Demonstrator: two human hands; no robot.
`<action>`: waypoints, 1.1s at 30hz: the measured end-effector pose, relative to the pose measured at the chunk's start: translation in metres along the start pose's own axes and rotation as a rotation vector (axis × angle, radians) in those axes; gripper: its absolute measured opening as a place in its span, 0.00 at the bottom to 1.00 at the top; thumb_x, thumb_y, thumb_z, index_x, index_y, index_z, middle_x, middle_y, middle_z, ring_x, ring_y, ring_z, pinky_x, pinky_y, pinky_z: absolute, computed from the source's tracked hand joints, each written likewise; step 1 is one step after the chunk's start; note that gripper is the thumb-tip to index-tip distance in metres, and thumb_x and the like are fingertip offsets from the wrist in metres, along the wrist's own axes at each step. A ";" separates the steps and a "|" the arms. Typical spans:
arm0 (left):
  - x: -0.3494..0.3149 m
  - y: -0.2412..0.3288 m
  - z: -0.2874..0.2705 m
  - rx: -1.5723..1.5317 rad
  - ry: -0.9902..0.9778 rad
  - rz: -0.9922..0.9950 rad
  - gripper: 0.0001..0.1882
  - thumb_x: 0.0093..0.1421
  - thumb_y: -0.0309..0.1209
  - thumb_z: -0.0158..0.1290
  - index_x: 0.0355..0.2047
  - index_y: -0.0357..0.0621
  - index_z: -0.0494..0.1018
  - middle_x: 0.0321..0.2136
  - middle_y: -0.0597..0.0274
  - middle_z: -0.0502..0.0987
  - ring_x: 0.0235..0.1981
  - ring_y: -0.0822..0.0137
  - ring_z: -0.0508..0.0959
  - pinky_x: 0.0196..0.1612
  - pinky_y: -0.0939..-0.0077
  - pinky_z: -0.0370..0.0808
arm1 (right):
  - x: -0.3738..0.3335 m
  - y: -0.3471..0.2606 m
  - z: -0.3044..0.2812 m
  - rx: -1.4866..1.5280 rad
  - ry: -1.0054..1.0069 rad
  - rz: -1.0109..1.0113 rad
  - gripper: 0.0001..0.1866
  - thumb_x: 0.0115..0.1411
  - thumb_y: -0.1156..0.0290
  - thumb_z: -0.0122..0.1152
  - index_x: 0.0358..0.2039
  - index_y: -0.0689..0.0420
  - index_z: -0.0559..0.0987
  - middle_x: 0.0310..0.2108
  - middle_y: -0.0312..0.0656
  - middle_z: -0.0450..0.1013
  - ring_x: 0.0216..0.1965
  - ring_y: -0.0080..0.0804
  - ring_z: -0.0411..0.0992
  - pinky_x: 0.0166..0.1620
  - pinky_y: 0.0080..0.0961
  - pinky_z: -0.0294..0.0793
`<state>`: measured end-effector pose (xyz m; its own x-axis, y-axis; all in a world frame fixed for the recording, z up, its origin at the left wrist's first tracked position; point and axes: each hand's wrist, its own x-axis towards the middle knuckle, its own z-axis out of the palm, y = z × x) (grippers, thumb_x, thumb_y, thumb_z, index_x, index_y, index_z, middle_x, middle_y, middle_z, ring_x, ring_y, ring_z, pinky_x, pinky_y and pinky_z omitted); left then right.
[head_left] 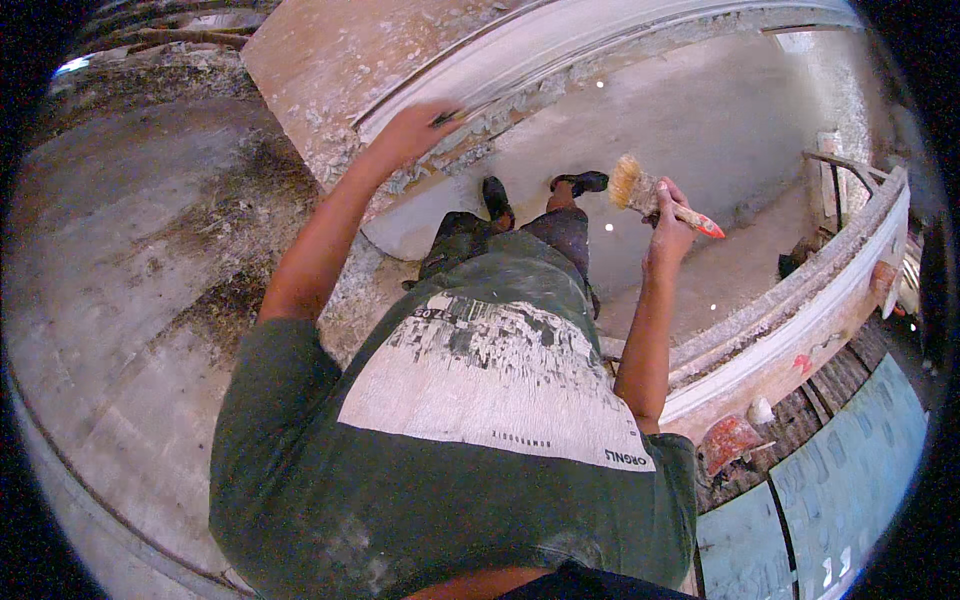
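My right hand (670,232) is closed round the handle of a paintbrush (633,188). The brush has pale, splayed bristles pointing up and left, and a wooden handle with a red end. My left hand (412,135) reaches over the near-left end of a long white plaster moulding (560,62). Motion smears its fingers, and a small dark patch shows at their tips; I cannot make out whether they grip anything. The moulding lies along a dusty, plaster-splashed board (300,60), with ragged crumbs along its near edge.
To the right, a curved white trough-like piece (790,350) runs past my right elbow. Beyond it lie a red bowl-shaped thing (732,443) and pale blue boards (850,470). A stained grey surface (110,240) spreads at the left. My dark shoes (497,198) stand on the dusty floor.
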<state>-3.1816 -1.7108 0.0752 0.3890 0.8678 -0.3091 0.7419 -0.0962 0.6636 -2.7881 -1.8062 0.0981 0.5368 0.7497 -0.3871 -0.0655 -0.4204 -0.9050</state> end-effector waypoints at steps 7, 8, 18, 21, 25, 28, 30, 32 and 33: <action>-0.178 -0.051 0.010 -0.295 0.158 -0.560 0.23 0.64 0.39 0.48 0.56 0.39 0.67 0.48 0.49 0.75 0.49 0.59 0.74 0.53 0.69 0.68 | 0.000 0.003 0.021 -0.057 -0.063 0.036 0.15 0.58 0.66 0.63 0.42 0.60 0.78 0.33 0.37 0.75 0.29 0.21 0.71 0.28 0.19 0.69; -0.167 -0.045 0.014 -0.314 0.129 -0.593 0.23 0.64 0.39 0.48 0.56 0.39 0.66 0.48 0.48 0.75 0.49 0.59 0.74 0.52 0.69 0.68 | 0.004 0.004 0.022 -0.044 -0.075 0.030 0.15 0.58 0.66 0.63 0.42 0.60 0.78 0.32 0.36 0.75 0.29 0.21 0.71 0.28 0.19 0.69; 0.188 0.104 0.085 -0.258 0.391 -0.114 0.20 0.62 0.40 0.44 0.43 0.36 0.72 0.42 0.37 0.74 0.46 0.40 0.73 0.50 0.52 0.69 | 0.040 -0.043 0.032 -0.090 -0.182 -0.132 0.14 0.58 0.66 0.63 0.42 0.60 0.79 0.34 0.37 0.75 0.29 0.20 0.70 0.28 0.18 0.67; 0.205 0.104 0.072 -0.166 0.294 -0.077 0.20 0.61 0.42 0.45 0.41 0.36 0.74 0.40 0.38 0.75 0.43 0.42 0.75 0.48 0.53 0.71 | 0.063 -0.034 0.014 -0.080 -0.155 -0.139 0.14 0.58 0.66 0.63 0.42 0.60 0.79 0.34 0.36 0.75 0.30 0.20 0.70 0.29 0.18 0.67; 0.084 0.070 0.032 -0.181 0.168 -0.188 0.21 0.63 0.43 0.48 0.47 0.40 0.74 0.43 0.45 0.77 0.46 0.52 0.76 0.51 0.64 0.70 | 0.091 -0.017 -0.014 -0.063 -0.082 -0.018 0.14 0.58 0.66 0.62 0.42 0.60 0.79 0.34 0.35 0.75 0.29 0.20 0.70 0.29 0.18 0.67; -0.037 0.006 0.030 -0.260 0.222 -0.341 0.20 0.63 0.40 0.50 0.49 0.38 0.73 0.39 0.53 0.79 0.40 0.65 0.77 0.46 0.72 0.71 | 0.118 -0.007 -0.030 -0.022 -0.040 0.039 0.14 0.58 0.66 0.62 0.42 0.60 0.79 0.33 0.35 0.75 0.29 0.19 0.70 0.29 0.18 0.67; -0.089 -0.007 0.021 -0.348 0.168 -0.616 0.19 0.63 0.38 0.51 0.50 0.41 0.72 0.30 0.65 0.76 0.30 0.73 0.73 0.36 0.76 0.71 | 0.134 -0.014 -0.038 -0.018 0.001 0.047 0.14 0.58 0.66 0.63 0.42 0.60 0.79 0.33 0.35 0.75 0.28 0.19 0.69 0.28 0.18 0.67; -0.089 -0.007 0.023 -0.351 0.195 -0.605 0.19 0.63 0.38 0.52 0.51 0.42 0.71 0.29 0.66 0.75 0.28 0.73 0.73 0.35 0.76 0.71 | 0.153 -0.025 -0.044 -0.022 0.011 0.045 0.14 0.58 0.66 0.62 0.42 0.60 0.79 0.32 0.35 0.75 0.28 0.19 0.69 0.28 0.18 0.67; -0.074 -0.001 0.026 -0.333 0.207 -0.570 0.19 0.63 0.38 0.52 0.51 0.42 0.71 0.30 0.63 0.77 0.30 0.71 0.74 0.36 0.75 0.72 | 0.162 -0.030 -0.045 -0.025 0.018 0.043 0.14 0.58 0.66 0.62 0.42 0.60 0.79 0.32 0.35 0.75 0.28 0.19 0.69 0.28 0.18 0.67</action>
<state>-3.1975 -1.7877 0.0798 -0.1485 0.8167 -0.5576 0.5794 0.5288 0.6202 -2.6616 -1.6951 0.0704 0.5491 0.7213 -0.4223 -0.0685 -0.4647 -0.8828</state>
